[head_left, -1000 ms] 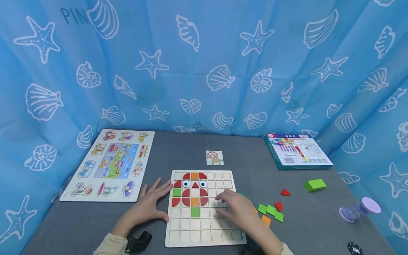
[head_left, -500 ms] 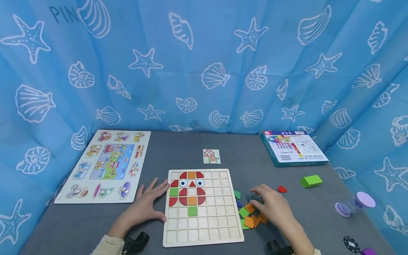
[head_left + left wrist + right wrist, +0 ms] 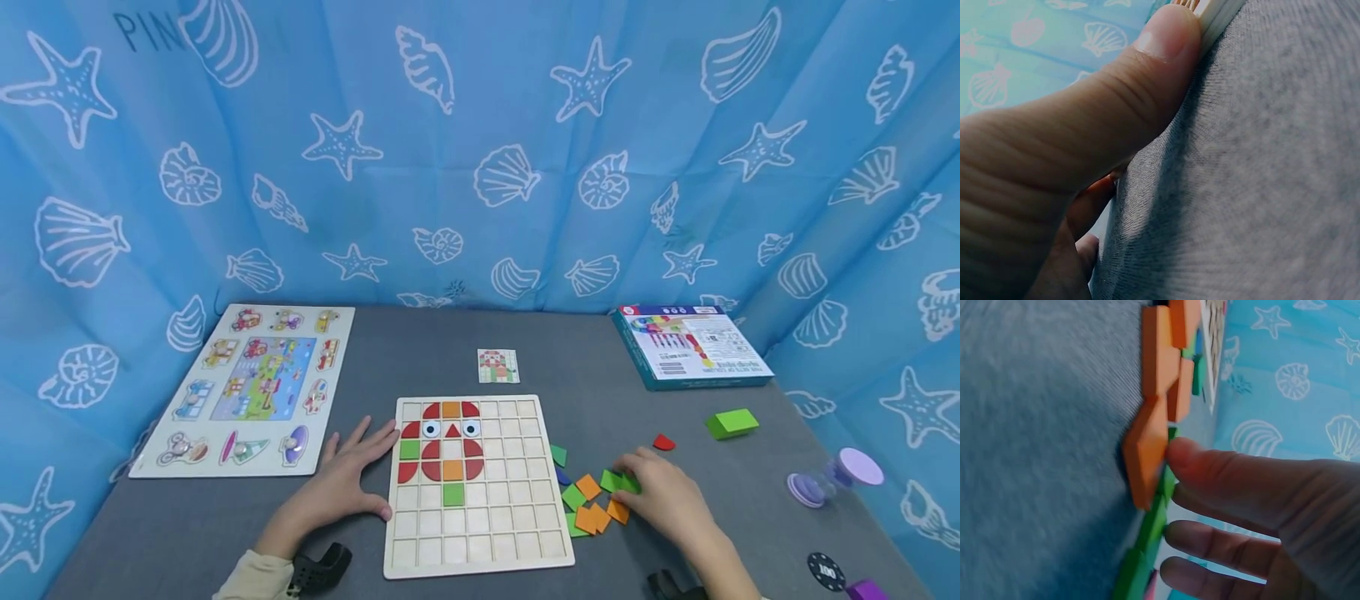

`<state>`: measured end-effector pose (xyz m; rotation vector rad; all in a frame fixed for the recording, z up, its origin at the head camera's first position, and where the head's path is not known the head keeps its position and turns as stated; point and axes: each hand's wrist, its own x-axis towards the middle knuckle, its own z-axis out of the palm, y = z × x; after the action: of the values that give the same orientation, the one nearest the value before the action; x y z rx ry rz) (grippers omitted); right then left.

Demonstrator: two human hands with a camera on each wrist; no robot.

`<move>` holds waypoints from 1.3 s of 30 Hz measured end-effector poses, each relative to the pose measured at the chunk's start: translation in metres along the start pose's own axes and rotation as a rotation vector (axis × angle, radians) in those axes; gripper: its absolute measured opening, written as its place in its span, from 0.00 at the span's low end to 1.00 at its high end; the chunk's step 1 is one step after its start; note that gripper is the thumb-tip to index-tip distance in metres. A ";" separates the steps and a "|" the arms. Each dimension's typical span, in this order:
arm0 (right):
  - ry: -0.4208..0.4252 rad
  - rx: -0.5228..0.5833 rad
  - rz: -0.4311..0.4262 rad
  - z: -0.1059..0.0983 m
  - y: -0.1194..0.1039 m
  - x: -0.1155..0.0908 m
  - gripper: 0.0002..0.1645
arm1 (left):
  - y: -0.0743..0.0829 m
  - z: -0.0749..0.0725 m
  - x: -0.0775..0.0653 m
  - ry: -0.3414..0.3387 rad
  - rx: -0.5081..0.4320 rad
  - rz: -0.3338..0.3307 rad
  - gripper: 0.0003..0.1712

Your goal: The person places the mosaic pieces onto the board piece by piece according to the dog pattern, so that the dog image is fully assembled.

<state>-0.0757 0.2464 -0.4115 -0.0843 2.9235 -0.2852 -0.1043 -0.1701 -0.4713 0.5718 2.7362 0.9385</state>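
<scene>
A light wooden grid board [image 3: 517,525] lies in the middle of the table in the head view. Red, orange and green pieces and two eye pieces make a figure in its upper left squares. My left hand [image 3: 347,483] spreads along the board's left edge; in the left wrist view its thumb [image 3: 1160,56] presses the board's corner. To the right of the board, my right hand [image 3: 667,493] reaches over green square tiles [image 3: 611,481], fingers loosely bent. Its thumb [image 3: 1210,465] is close beside an orange tile [image 3: 1147,453]. Contact with the tiles is hard to tell.
A small pattern card [image 3: 498,367] lies behind the board. A vehicle peg puzzle [image 3: 243,400] is at the left. At the right are a boxed set [image 3: 693,350], a green block [image 3: 732,424], a red piece [image 3: 663,442], a purple-ended hourglass-like object [image 3: 832,479] and a black disc [image 3: 826,572].
My right hand has moved from above the board's right side to the loose tiles, then slightly farther right onto the green ones. My left hand stays at the board's edge.
</scene>
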 end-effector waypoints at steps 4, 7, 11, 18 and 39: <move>0.014 -0.004 0.002 0.005 -0.004 0.004 0.13 | -0.002 0.002 -0.001 -0.002 0.006 -0.012 0.64; 0.014 -0.018 0.001 0.006 -0.006 0.007 0.13 | -0.001 0.001 -0.001 -0.002 0.011 -0.013 0.64; 0.051 -0.039 -0.005 0.003 -0.012 0.008 0.12 | 0.001 -0.001 0.000 -0.003 0.013 -0.011 0.64; 0.181 0.040 -0.138 0.010 -0.060 -0.001 0.12 | 0.001 -0.001 0.000 -0.001 0.002 0.003 0.64; 0.070 -0.005 -0.632 0.042 -0.165 -0.004 0.15 | 0.004 -0.005 -0.001 0.012 -0.015 0.016 0.64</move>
<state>-0.0568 0.0776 -0.4189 -1.0207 2.8793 -0.3743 -0.1032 -0.1703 -0.4651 0.5889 2.7368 0.9680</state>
